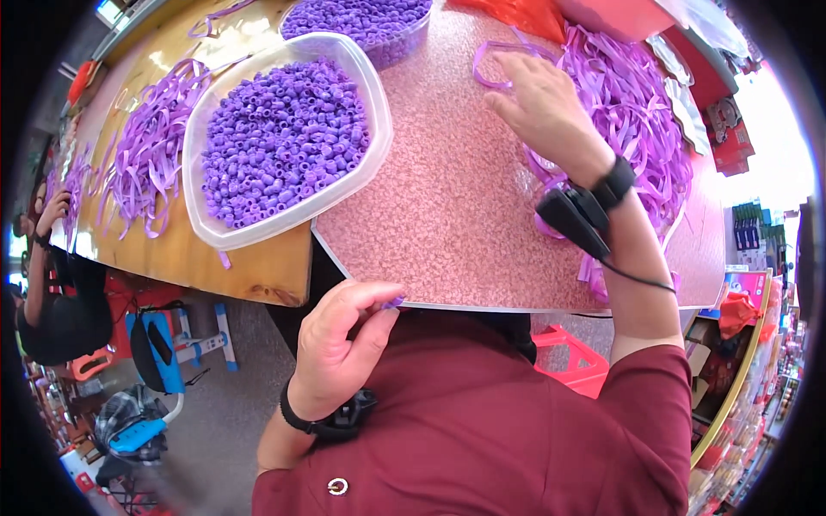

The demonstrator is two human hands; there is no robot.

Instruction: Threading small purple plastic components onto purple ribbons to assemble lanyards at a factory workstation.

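Observation:
At the table's front edge, my left hand (340, 340) is closed, thumb and forefinger pinching a small purple bead (393, 302). My right hand (544, 101) reaches over the far part of the pink table, fingers stretched out and thumb apart. By its fingertips lies a loop of purple ribbon (482, 76); whether they touch it is hard to tell. Beside that hand spreads a large heap of purple ribbons (641, 129). A clear plastic tub (379, 142) full of purple beads (284, 138) stands to the left. Both wrists wear black bands with devices, and a cable runs from the right one.
Behind the tub stands a second container of beads (357, 21). Another ribbon pile (155, 142) lies on the wooden table (267, 267) at left, where another person's hand (53, 211) handles ribbons. A red plastic stool (572, 357) is under the table; shelves (740, 370) line the right.

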